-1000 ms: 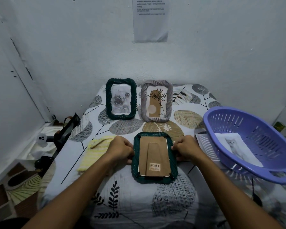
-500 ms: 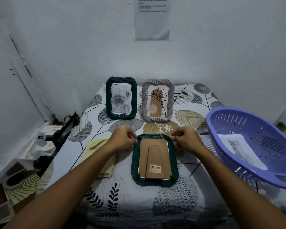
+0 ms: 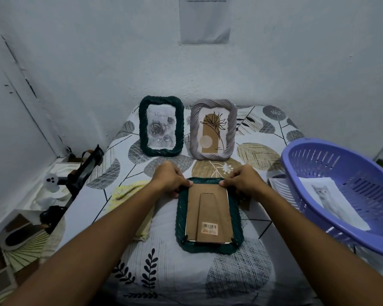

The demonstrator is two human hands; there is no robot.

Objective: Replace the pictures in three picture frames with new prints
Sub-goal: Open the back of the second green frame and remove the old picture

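Step in hand: opening the back of the face-down green frame (image 3: 209, 215), lying on the patterned bedsheet (image 3: 168, 268) before two upright frames. Left hand (image 3: 171, 181) and right hand (image 3: 243, 182) pinching at the top corners of the cardboard backing (image 3: 209, 212), probably on retaining tabs, hidden here. Next: freeing tabs, lifting the stiff board from the woven, rope-textured rim.
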